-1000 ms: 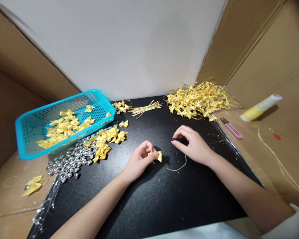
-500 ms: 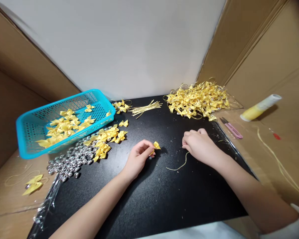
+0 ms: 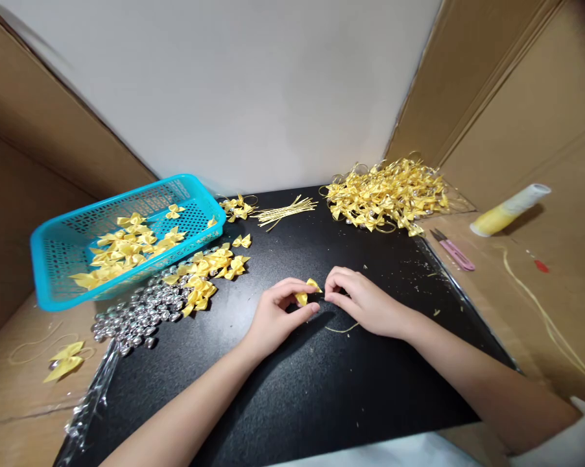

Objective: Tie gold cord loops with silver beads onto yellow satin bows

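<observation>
Between the thumb and fingers of my left hand (image 3: pixel 283 314) is a small yellow ribbon bow (image 3: pixel 313 285), held just above the black tabletop. My right hand (image 3: pixel 363 301) is close beside it on the right, thumb and fingers pinched together. From under that hand trails a thin yellow cord (image 3: pixel 342 331), its loose end lying on the table. A thin tip shows between the right fingertips and the bow, too small to make out clearly. Part of the bow is hidden by my left fingers.
A turquoise basket (image 3: pixel 44 275) of yellow bows stands left, with silver bells (image 3: pixel 137 318) and more bows beside it. Cut cords (image 3: pixel 287 212) lie at the back, near a heap of corded bows (image 3: pixel 384 194). Pink-handled snips (image 3: pixel 455 253) and a thread spool (image 3: pixel 509 211) are right.
My right hand has moved left to the bow, drawing the cord with it. My left hand has turned the bow slightly and loosened its curled fingers.
</observation>
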`<state>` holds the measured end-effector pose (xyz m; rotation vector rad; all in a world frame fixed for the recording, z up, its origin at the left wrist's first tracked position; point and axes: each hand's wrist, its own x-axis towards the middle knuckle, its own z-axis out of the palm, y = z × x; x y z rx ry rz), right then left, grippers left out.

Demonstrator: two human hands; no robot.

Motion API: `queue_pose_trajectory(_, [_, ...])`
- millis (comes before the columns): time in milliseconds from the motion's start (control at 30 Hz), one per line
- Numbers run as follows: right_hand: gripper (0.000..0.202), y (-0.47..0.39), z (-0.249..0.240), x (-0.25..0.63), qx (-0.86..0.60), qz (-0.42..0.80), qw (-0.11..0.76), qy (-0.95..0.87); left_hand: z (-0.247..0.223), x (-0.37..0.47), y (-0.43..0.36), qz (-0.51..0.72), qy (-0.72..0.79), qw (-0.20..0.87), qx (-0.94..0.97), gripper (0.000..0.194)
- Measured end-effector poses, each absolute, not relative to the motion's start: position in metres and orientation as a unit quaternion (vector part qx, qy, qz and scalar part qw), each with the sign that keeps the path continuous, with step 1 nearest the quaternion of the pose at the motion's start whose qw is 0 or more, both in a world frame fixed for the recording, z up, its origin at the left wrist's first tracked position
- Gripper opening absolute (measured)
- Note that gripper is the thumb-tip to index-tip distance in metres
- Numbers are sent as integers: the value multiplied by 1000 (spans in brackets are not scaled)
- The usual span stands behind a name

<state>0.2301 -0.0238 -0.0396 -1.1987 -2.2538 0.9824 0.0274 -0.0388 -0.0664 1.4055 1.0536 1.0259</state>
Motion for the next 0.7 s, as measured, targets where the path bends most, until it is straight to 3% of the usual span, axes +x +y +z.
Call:
queue_pose_trajectory(433, [10, -31, -43, 220, -400, 425, 259, -770, -66, 27, -40, 429, 405, 553, 589, 3])
queue_pose_trajectory(700, [4, -33, -47, 215, -461, 473, 312, -683, -66, 26, -38, 447, 426, 536, 576, 4])
